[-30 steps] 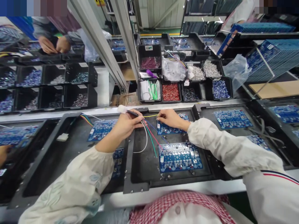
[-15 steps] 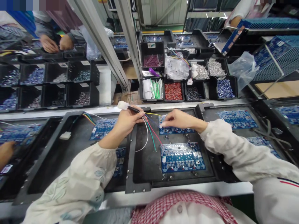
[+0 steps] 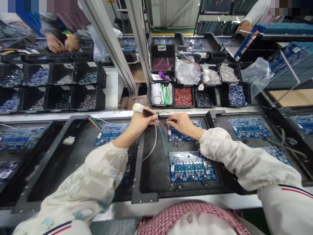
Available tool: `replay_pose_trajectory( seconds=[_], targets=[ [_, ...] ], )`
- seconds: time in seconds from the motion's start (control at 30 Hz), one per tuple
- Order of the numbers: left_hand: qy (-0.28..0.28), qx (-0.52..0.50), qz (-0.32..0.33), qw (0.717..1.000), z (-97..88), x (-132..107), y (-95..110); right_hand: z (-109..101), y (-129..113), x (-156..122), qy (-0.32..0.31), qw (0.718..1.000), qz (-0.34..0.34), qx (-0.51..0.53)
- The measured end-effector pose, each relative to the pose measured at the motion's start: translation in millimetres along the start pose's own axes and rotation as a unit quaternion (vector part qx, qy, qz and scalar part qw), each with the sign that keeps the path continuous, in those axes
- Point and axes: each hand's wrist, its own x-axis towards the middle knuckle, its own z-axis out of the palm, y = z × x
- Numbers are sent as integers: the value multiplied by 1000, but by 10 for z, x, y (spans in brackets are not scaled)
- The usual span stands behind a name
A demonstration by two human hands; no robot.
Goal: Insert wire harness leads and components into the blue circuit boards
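Inside black tray (image 3: 153, 176), circuit boards (image 3: 192, 166)

Harness: white connector (image 3: 138, 107), black sheath (image 3: 148, 113); white wire (image 3: 154, 145), green wire (image 3: 163, 140), pinkish-red wire (image 3: 168, 132), yellow wire (image 3: 163, 112), blue wire (image 3: 169, 115). Near PCB (image 3: 192, 171) blue, white sticker (image 3: 172, 168). Tray (image 3: 154, 179) black. Left sleeve (image 3: 97, 182) off-white, pale blue-green leaf print. Right sleeve (image 3: 227, 148) off-white; navy and red stripes (image 3: 297, 192) above. Apparel cloth (image 3: 168, 217) red/white check. Red parts (image 3: 183, 97), blue parts (image 3: 237, 95), purple marker (image 3: 163, 76).
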Motion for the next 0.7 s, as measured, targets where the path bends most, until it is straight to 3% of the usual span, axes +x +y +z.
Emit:
replay_pose_trajectory(
  seconds=[0.7],
  targets=[
    [-11,-3,-3,1000,2,-20,22,18,15,2,25,999,16,-12]
  ],
)
